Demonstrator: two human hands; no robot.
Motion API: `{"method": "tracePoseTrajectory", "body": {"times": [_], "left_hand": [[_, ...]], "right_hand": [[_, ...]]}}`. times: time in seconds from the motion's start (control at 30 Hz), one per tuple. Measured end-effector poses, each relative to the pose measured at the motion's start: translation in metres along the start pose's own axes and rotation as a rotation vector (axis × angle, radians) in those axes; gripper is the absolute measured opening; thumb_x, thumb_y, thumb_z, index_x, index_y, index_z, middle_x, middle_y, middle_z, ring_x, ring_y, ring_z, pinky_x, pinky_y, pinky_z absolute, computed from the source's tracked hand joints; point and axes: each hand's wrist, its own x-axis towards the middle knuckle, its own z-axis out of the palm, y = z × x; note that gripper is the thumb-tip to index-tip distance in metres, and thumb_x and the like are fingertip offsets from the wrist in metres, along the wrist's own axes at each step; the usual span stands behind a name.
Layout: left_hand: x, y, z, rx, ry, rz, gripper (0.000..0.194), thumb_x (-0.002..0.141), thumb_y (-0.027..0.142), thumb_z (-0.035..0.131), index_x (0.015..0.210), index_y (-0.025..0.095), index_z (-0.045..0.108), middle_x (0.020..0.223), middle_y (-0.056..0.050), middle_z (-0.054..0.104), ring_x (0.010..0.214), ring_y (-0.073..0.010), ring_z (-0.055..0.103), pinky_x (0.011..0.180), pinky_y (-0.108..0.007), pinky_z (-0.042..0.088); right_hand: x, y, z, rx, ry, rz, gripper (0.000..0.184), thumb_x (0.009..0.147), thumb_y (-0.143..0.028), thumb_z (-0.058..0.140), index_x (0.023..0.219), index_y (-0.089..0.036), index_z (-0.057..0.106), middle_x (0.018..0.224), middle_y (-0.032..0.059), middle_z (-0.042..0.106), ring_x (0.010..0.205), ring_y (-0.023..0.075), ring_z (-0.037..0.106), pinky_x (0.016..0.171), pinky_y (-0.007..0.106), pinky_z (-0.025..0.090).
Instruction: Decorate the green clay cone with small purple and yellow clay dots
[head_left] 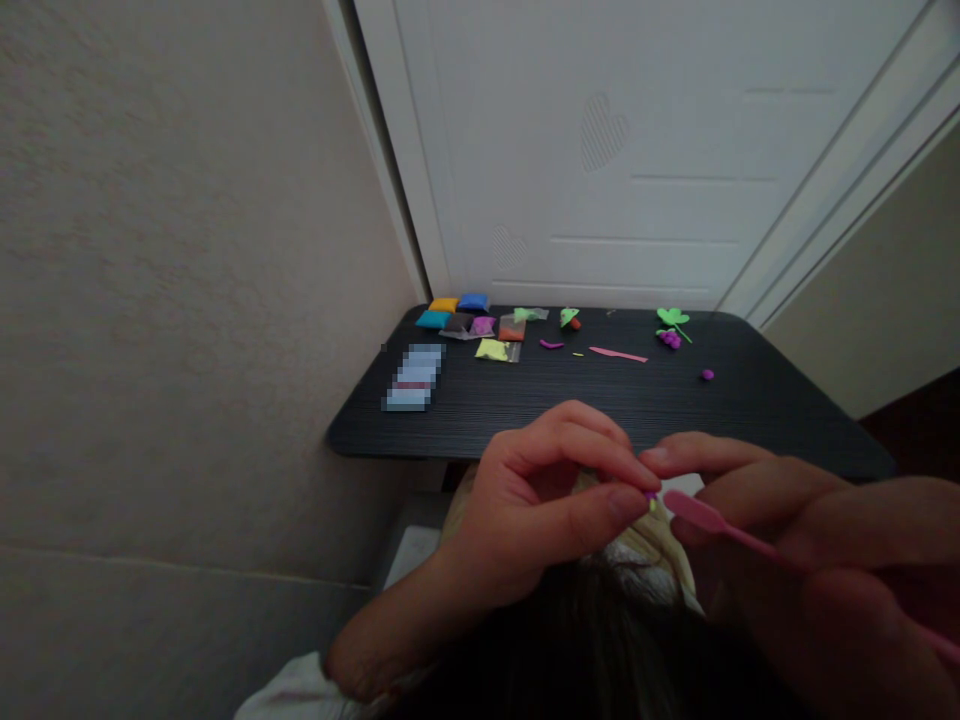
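Between the thumb and fingertips of my left hand (551, 500) is a tiny piece of purple and yellow clay (652, 501), mostly hidden by the fingers. My right hand (810, 530) is wrapped round a pink modelling tool (742, 540). The tool's flat rounded tip points left, close beside the clay piece; I cannot tell whether they touch. My right index fingertip is by the left fingertips. Both hands are in front of the near edge of the dark table (600, 410).
Several clay packets (493, 350) lie at the table's back left, behind a blurred pale rectangle (416, 378). A pink knife-like tool (619, 354) and a purple strip (551, 345) lie mid-table. At right are a green leaf shape (673, 317), a purple cluster (670, 340) and a purple ball (707, 375).
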Motion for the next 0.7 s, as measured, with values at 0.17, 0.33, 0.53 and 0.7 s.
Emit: {"method": "tracePoseTrajectory", "body": {"times": [0.17, 0.33, 0.53, 0.7], "left_hand": [[0.0, 0.0, 0.001, -0.017, 0.0, -0.009, 0.007, 0.072, 0.022, 0.063, 0.077, 0.023, 0.068, 0.074, -0.001, 0.053, 0.076, -0.0136, 0.048, 0.07, -0.029, 0.038], [0.0, 0.0, 0.001, -0.032, -0.007, -0.015, 0.008, 0.073, 0.02, 0.063, 0.079, 0.022, 0.068, 0.075, -0.001, 0.053, 0.076, -0.0133, 0.048, 0.07, -0.029, 0.037], [-0.002, -0.001, -0.001, -0.021, -0.012, -0.001, 0.009, 0.073, 0.021, 0.063, 0.079, 0.024, 0.068, 0.076, -0.001, 0.053, 0.076, -0.0138, 0.048, 0.069, -0.03, 0.038], [-0.003, -0.003, -0.001, -0.037, -0.005, 0.004, 0.01, 0.073, 0.02, 0.063, 0.08, 0.024, 0.068, 0.077, -0.001, 0.054, 0.077, -0.0139, 0.049, 0.07, -0.03, 0.039]], "right_hand": [[0.0, -0.002, -0.004, -0.065, -0.071, -0.027, 0.009, 0.08, -0.032, 0.054, 0.086, -0.025, 0.058, 0.083, 0.0022, 0.066, 0.094, 0.0302, 0.059, 0.081, 0.056, 0.046], [0.003, 0.002, -0.005, -0.068, -0.074, -0.063, 0.012, 0.081, -0.032, 0.053, 0.089, -0.026, 0.061, 0.087, -0.0001, 0.066, 0.092, 0.0261, 0.06, 0.082, 0.05, 0.048], [0.014, 0.005, -0.002, 0.073, -0.143, -0.155, 0.036, 0.065, 0.0, 0.063, 0.094, -0.022, 0.059, 0.09, -0.0032, 0.067, 0.088, 0.0198, 0.062, 0.083, 0.037, 0.052], [0.012, 0.008, 0.001, 0.08, -0.138, -0.077, 0.038, 0.068, -0.001, 0.062, 0.096, -0.027, 0.058, 0.092, -0.005, 0.068, 0.092, 0.0173, 0.061, 0.091, 0.036, 0.047]]}}
